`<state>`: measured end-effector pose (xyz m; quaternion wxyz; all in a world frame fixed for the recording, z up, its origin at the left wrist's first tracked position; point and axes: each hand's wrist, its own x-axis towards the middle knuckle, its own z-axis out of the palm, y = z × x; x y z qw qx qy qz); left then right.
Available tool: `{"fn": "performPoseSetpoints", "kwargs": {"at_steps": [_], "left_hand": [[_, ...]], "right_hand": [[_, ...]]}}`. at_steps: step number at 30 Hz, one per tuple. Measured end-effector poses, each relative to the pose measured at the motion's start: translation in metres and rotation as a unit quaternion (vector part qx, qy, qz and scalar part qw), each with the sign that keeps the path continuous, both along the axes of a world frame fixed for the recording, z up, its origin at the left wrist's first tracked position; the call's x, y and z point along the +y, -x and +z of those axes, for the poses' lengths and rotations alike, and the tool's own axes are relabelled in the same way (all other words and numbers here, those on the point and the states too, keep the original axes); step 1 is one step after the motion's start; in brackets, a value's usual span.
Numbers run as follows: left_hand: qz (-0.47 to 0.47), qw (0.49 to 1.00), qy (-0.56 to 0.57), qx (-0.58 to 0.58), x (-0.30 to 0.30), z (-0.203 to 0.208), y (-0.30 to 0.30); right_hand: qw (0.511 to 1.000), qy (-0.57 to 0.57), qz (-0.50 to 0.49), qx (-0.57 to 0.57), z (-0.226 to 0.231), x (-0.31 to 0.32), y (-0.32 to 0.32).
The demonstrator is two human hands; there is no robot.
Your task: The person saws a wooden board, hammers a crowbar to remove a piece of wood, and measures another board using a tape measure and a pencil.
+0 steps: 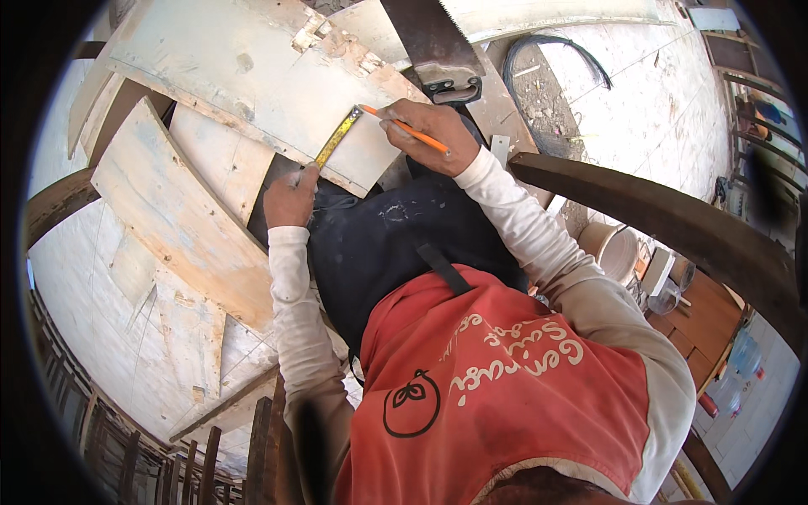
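Observation:
A pale plywood board (pixel 219 63) lies in front of me, its near corner by my lap. Stretched over that corner is the yellow blade of a tape measure (pixel 338 139). My left hand (pixel 290 199) is closed on the tape at the board's near edge; its case, if there, is hidden. My right hand (pixel 431 135) grips an orange pencil (pixel 412 130), whose tip is at the far end of the tape. Just beyond the right hand, a handsaw (pixel 433 42) rests with its handle toward me.
Curved plywood pieces (pixel 181 215) lie to the left. A dark wooden beam (pixel 648 198) crosses on the right. Beyond the saw is a coil of black wire (pixel 509 67). At right stand a bucket (pixel 619 254) and clear plastic bottles (pixel 745 353). Wooden slats (pixel 194 467) line the lower left.

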<state>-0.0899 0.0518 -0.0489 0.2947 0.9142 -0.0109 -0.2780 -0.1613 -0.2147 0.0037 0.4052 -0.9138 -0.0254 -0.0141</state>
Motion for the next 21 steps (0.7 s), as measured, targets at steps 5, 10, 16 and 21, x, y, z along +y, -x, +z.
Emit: {"fn": "performPoseSetpoints", "kwargs": {"at_steps": [5, 10, 16, 21], "left_hand": [[0.021, 0.995, 0.079, 0.052, 0.006, 0.005, -0.006], [0.112, 0.980, 0.165, 0.008, 0.034, 0.047, -0.051], [0.074, 0.989, -0.002, -0.127, 0.048, 0.102, -0.159], [-0.037, 0.964, -0.098, -0.243, 0.109, 0.100, -0.260]], "right_hand": [[0.985, -0.124, -0.122, -0.007, 0.026, 0.003, 0.022], [0.937, -0.296, -0.183, 0.043, 0.021, -0.004, 0.047], [0.938, -0.301, -0.141, 0.098, 0.012, 0.007, 0.057], [0.951, -0.274, -0.109, 0.094, 0.021, 0.027, 0.047]]}}
